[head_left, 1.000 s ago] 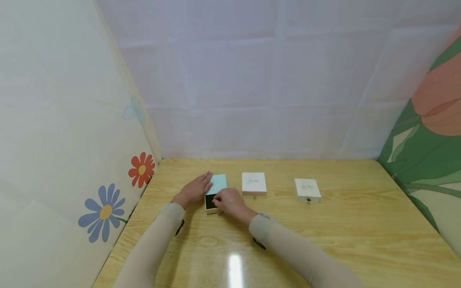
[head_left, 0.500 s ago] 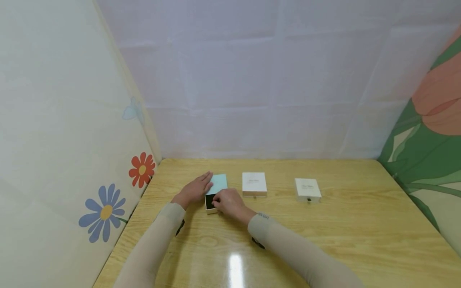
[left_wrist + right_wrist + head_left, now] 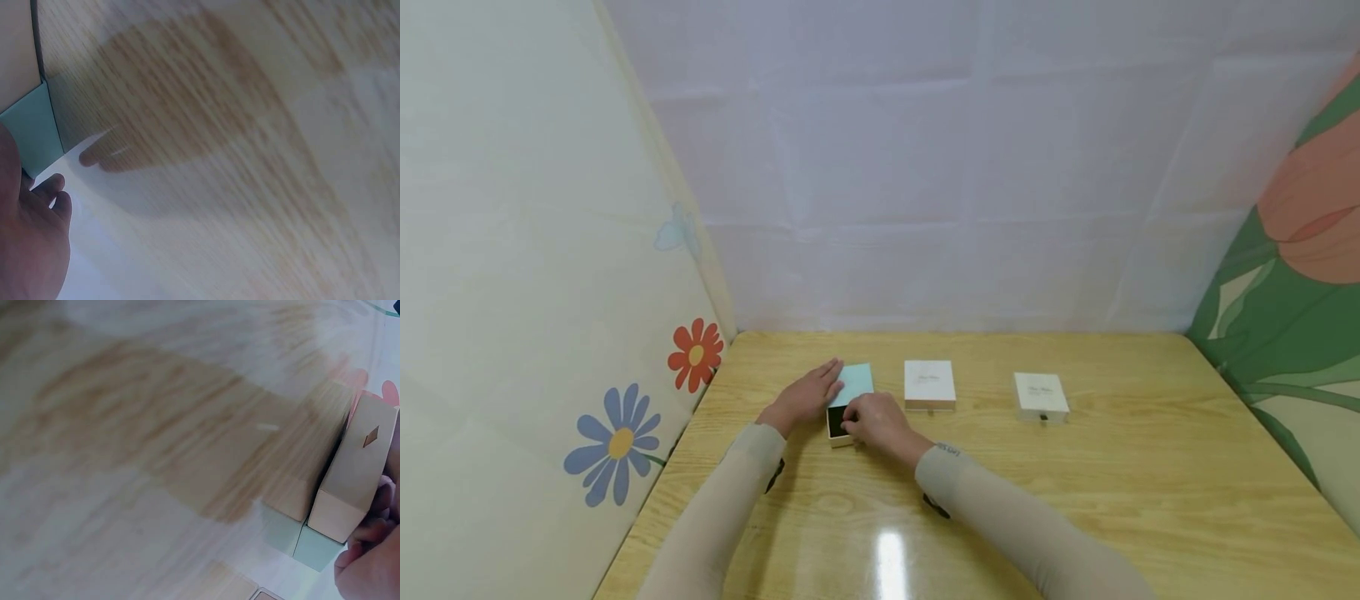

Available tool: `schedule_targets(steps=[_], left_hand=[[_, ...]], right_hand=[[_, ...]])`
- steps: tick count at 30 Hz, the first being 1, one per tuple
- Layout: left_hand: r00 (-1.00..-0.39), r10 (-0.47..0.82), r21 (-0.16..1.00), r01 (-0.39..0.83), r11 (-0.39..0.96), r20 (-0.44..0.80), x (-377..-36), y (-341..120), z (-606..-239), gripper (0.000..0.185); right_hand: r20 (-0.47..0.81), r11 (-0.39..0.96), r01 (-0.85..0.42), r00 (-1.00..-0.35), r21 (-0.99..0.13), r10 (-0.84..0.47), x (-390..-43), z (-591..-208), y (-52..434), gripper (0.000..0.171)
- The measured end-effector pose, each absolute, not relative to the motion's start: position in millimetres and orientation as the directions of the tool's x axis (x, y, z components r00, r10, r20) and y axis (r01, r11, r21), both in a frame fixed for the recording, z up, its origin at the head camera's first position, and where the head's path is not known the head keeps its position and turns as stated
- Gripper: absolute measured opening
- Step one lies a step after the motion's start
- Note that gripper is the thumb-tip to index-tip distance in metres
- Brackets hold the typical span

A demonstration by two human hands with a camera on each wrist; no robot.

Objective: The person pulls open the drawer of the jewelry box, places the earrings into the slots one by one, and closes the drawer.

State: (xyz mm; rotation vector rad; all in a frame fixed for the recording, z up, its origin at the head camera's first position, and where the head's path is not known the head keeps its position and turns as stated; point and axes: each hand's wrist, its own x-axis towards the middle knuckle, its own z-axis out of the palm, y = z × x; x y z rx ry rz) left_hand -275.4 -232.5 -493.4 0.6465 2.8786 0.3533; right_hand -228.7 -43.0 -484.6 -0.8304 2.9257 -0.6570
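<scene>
A small drawer-style gift box stands at the left of the table, with a light blue sleeve [image 3: 856,382] and a cream drawer [image 3: 353,465] pulled out toward me. The drawer is black inside, and its front has a small tab [image 3: 371,437]. My left hand [image 3: 807,395] lies along the sleeve's left edge with fingers fairly straight; the left wrist view has its fingertips past the sleeve's corner. Over the drawer's right side, my right hand [image 3: 882,423] has curled fingers, with the tips at the black inside. I cannot tell whether they pinch anything there.
To the right stand two white drawer boxes, one close by [image 3: 929,384] and one farther off [image 3: 1041,395], both with printed lettering on top. The wooden table [image 3: 1112,483] ends at a pale cloth backdrop [image 3: 880,208], with flower-patterned cloths on both sides.
</scene>
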Motion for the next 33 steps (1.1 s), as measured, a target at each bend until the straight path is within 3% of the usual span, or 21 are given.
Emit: schedule_targets(steps=[18,23,33], left_hand=[[-0.892,0.439,0.269,0.398,0.877,-0.110,-274.6,-232.4,-493.7,0.060],[-0.896,0.435,0.312,0.391,0.866,-0.084,-271.8,-231.2,-491.7,0.058],[-0.900,0.426,0.293,0.384,0.876,-0.095,-271.9,-231.3,-492.0,0.059]], right_hand=[[0.021,0.778,-0.458,-0.867,-0.431,-0.498,-227.5,-480.7,-42.5,0.011],[0.029,0.772,-0.467,-0.862,-0.432,-0.505,-226.8,-478.9,-42.5,0.011],[0.052,0.761,-0.478,-0.859,-0.437,-0.510,-225.7,-478.5,-41.6,0.012]])
